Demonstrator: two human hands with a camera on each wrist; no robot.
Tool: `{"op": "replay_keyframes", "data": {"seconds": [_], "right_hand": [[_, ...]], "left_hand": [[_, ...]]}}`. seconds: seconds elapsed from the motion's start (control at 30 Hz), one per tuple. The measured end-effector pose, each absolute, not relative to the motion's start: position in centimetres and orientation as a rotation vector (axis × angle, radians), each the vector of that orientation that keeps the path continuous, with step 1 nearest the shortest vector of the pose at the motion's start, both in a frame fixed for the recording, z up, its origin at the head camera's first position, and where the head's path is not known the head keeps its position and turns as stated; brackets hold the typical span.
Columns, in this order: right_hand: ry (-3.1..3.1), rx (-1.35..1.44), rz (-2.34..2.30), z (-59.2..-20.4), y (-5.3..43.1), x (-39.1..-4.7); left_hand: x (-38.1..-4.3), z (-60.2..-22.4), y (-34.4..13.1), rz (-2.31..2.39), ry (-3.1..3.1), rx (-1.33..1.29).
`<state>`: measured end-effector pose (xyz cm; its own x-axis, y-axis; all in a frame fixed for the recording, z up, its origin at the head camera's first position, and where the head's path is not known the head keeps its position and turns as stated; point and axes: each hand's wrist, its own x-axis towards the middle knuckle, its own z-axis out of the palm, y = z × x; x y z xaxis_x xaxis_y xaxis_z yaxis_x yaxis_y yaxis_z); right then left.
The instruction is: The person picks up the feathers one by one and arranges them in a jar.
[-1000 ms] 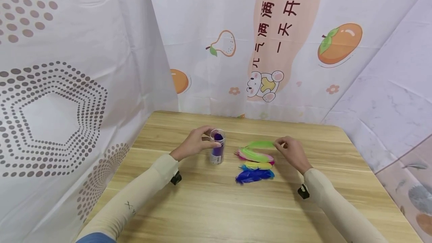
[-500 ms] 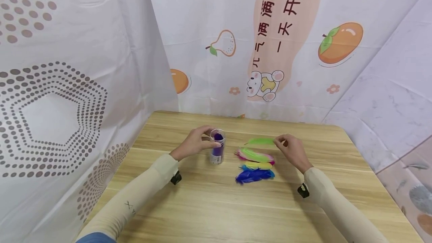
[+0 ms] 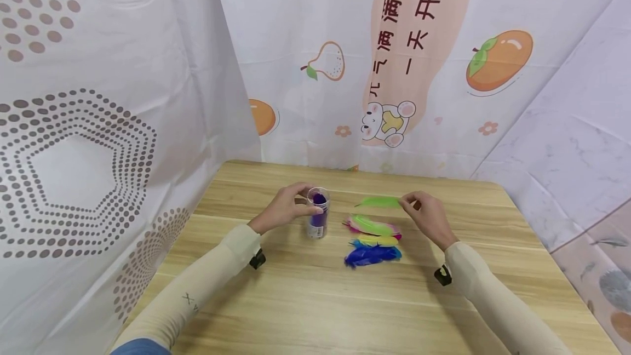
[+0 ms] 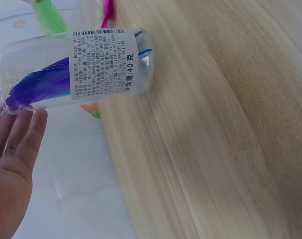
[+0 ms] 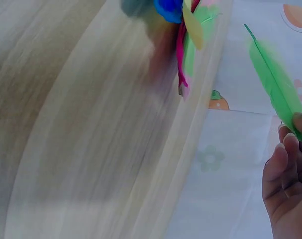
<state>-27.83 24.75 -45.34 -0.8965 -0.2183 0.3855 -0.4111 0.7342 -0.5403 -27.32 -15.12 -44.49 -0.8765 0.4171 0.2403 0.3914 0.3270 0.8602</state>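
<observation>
Firstly, green feather (image 3: 379,201): held out by its broad end, looking clear of the desk, bare quill pointing to 9 o'clock in the head view, toward the jar.
Feather's handling: likely almost weightless, with a springy spine and soft edges that would ruffle if squeezed; a light pinch nearer the quill would probably steer it better.
Right hand (image 3: 428,217): at 3 o'clock of the feather, its grip pinched on that broad end.
Clear jar (image 3: 316,227): between 8 and 9 o'clock of the feather, upright, mouth uncovered; probably light, smooth and slippery, so best held round the body.
Left hand (image 3: 283,208): on the jar's 9 o'clock side, its grip curled round the upper part, thumb in front.
Purple feather (image 4: 46,84): inside the jar; two quill ends near the base suggest company.
Loose feathers (image 3: 372,226): at 6 o'clock of the held one, overlapping on the desk (image 3: 315,300), green and pink farthest, yellow next, blue nearest.
Hard to see: the right thumb covers the feather's end; the right wrist view crops that hand and blurs the pile; the left wrist view crops the jar's mouth, and the label (image 4: 105,62) masks what lies behind it.
</observation>
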Motion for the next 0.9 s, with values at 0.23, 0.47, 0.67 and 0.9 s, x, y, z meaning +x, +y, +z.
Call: {"op": "replay_keyframes", "data": {"seconds": [0.23,0.47,0.67,0.9], "right_hand": [[-2.616,0.524,0.929,-45.0,24.7,-27.7],[-2.597,0.531,0.936,-44.4,24.3,-27.6],[-2.596,0.531,0.923,-43.9,24.0,-27.4],[-2.577,0.562,0.950,-43.1,23.3,-27.0]], "left_hand": [[-27.2,-44.4,-15.2,1.627,2.553,0.769],[-27.2,-44.3,-15.2,1.593,2.588,0.768],[-27.1,-44.3,-15.1,1.606,2.566,0.770],[-27.0,-44.3,-15.1,1.639,2.532,0.766]]}}
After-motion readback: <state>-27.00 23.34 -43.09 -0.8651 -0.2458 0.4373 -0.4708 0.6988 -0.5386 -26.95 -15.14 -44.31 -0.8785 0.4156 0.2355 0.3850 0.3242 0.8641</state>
